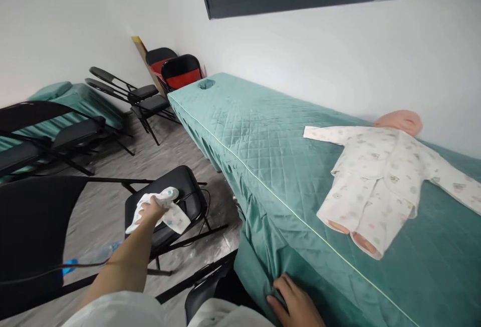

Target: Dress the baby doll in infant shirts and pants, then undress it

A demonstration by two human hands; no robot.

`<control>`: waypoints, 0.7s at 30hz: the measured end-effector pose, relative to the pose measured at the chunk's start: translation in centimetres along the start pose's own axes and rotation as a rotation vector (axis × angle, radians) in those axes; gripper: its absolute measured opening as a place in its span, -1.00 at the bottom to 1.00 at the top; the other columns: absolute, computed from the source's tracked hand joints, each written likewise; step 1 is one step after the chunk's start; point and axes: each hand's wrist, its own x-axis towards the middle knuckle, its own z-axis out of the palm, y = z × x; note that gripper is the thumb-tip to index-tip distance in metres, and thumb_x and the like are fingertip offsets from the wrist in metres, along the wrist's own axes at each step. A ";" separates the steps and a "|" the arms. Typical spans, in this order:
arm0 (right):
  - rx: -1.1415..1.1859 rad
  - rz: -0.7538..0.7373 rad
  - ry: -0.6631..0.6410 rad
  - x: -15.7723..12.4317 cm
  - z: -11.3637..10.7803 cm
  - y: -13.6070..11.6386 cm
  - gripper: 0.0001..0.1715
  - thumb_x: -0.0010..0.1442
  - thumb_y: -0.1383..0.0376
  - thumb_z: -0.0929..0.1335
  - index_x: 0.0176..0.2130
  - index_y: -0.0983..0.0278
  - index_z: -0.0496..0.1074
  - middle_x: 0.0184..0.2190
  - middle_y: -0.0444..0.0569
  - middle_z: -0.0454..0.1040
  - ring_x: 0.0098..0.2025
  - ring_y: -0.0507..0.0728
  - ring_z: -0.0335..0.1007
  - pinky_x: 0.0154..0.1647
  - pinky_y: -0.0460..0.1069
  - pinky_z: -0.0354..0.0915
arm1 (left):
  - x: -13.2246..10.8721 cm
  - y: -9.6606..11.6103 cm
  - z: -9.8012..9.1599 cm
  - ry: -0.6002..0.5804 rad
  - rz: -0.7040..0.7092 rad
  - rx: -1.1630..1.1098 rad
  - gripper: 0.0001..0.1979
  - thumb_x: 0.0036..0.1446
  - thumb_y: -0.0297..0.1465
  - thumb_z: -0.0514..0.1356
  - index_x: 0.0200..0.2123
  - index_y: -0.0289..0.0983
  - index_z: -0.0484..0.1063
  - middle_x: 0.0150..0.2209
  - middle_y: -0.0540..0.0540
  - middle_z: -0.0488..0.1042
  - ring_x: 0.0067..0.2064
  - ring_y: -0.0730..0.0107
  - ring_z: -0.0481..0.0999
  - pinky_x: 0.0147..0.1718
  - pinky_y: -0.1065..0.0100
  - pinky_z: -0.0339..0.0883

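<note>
My left hand [151, 210] reaches down to the seat of a black folding chair [193, 198], its fingers closed on a white printed cloth [176, 218]. The cloth is bunched up, and its exact kind cannot be made out. On the draped side of the bed's green cover [259, 262] rests my right hand [296, 303], thumb and fingers apart. A baby doll [400, 120] lies on its back on the bed, dressed in a white printed baby jacket [391, 154] and matching pants [361, 207]. Its sleeves are spread wide; its hands do not show.
The green quilted bed [255, 131] runs along the wall, with a face hole [206, 84] at its far end. Several black folding chairs [146, 101] stand at the left. A plastic bottle [95, 255] with a blue cap shows beyond my left forearm. A dark cable lies by the chair.
</note>
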 end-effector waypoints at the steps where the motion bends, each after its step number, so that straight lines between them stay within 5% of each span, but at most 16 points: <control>1: 0.024 -0.017 -0.009 0.1 -0.3 -0.3 -0.91 0.32 0.27 0.33 -0.27 0.17 0.42 -0.29 -0.11 0.55 -0.29 0.06 0.58 -0.28 -0.15 0.38 | 0.0 -0.3 0.1 0.009 0.009 0.029 -0.19 0.00 -0.19 0.29 0.28 -0.29 0.14 0.27 -0.53 0.16 0.21 -0.45 0.30 -0.05 -0.26 0.31; 6: 0.186 -0.109 -0.065 0.3 -0.1 -1.2 -0.91 0.31 0.30 0.32 -0.29 0.18 0.39 -0.34 -0.15 0.52 -0.36 0.01 0.51 -0.34 -0.18 0.31 | -0.1 -1.6 -0.3 0.028 0.089 0.129 -0.37 0.04 -0.22 0.27 0.16 -0.32 0.27 0.11 -0.37 0.33 0.07 -0.30 0.41 -0.14 -0.13 0.39; 10: 0.171 -0.137 0.010 0.0 0.7 -1.6 -0.94 0.28 0.33 0.33 -0.28 0.19 0.40 -0.32 -0.11 0.50 -0.36 0.02 0.48 -0.33 -0.16 0.34 | 0.6 -2.1 -2.4 0.052 0.165 0.152 -0.46 0.09 -0.26 0.23 0.15 -0.27 0.32 0.03 -0.28 0.36 0.05 -0.16 0.45 -0.13 0.05 0.42; 15: 0.068 -0.283 0.140 0.6 -0.9 -2.6 -0.90 0.27 0.37 0.32 -0.26 0.17 0.42 -0.23 -0.04 0.58 -0.22 0.13 0.51 -0.18 -0.03 0.43 | 3.4 -2.7 -8.4 0.263 0.062 0.172 -0.46 0.20 -0.22 0.13 0.24 -0.19 0.26 0.17 -0.23 0.28 0.14 -0.03 0.37 -0.03 0.06 0.41; 21: 0.137 -0.328 -0.017 1.6 -0.8 -4.5 -0.90 0.23 0.41 0.35 -0.26 0.20 0.42 0.02 0.01 0.58 0.04 0.16 0.51 0.11 0.00 0.38 | 4.3 -1.3 -16.6 0.591 0.019 -0.047 -0.45 0.21 -0.14 0.15 0.18 -0.28 0.28 0.13 -0.17 0.31 0.02 0.16 0.41 0.01 0.05 0.39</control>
